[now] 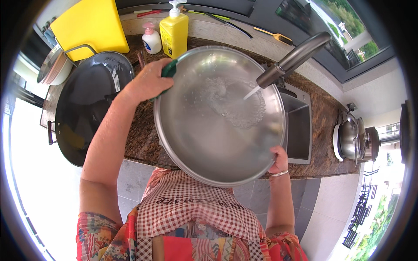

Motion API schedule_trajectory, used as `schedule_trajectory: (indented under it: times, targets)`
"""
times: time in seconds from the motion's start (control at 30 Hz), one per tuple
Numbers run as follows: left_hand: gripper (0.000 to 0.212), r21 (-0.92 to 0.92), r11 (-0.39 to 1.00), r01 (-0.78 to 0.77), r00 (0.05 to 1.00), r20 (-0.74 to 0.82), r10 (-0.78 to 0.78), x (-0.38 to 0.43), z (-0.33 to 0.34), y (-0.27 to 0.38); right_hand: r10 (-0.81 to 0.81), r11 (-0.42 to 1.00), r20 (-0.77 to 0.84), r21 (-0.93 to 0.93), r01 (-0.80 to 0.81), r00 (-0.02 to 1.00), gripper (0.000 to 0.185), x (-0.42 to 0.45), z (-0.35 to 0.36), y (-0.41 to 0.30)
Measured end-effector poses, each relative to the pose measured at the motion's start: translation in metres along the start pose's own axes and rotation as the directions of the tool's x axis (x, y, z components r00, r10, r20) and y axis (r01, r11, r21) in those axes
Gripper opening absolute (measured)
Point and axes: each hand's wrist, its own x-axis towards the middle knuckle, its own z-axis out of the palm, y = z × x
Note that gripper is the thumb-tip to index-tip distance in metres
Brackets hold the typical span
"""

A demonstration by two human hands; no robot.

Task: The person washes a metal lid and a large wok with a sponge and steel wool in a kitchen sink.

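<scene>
Between my hands is a large round stainless steel basin (209, 143), over the kitchen sink (298, 130). Water runs from a dark metal faucet (277, 70) into it and ripples across its inside. My left hand (152, 80) is at the upper left rim, together with a dark green scouring pad (169, 69) pressed against the rim. At the lower right, my right hand (279, 160) grips the rim with its thumb on the inside. The basin hides most of the sink.
A big dark wok (88, 104) lies on the left of the granite counter (140, 140). Behind are a yellow pump bottle (174, 34), a white soap dispenser (152, 40) and a yellow cutting board (89, 27). A brush (277, 36) lies on the sill; metal pots (351, 137) stand right.
</scene>
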Motion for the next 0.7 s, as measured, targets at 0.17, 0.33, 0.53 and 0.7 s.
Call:
schedule_trajectory:
  times: [0.17, 0.33, 0.53, 0.7]
  targets:
    - [0.041, 0.232, 0.972, -0.043, 0.998, -0.039, 0.054, 0.025, -0.002, -0.040, -0.027, 0.993, 0.048, -0.112, 0.032, 0.998, 0.042, -0.006, 0.025, 0.013]
    - [0.034, 0.407, 0.910, 0.074, 0.948, -0.312, 0.063, 0.020, 0.038, -0.029, -0.121, 0.982, -0.113, -0.161, 0.102, 0.986, 0.042, -0.035, 0.050, 0.019]
    - [0.034, 0.095, 0.991, -0.089, 0.980, 0.186, 0.070, -0.055, 0.134, 0.025, -0.211, 0.972, -0.214, -0.153, 0.181, 0.954, 0.032, -0.039, 0.067, 0.032]
    - [0.051, 0.179, 0.923, -0.342, 0.702, 0.702, 0.124, -0.098, 0.153, 0.015, -0.263, 0.952, -0.214, -0.214, 0.217, 0.941, 0.022, -0.032, 0.082, 0.033]
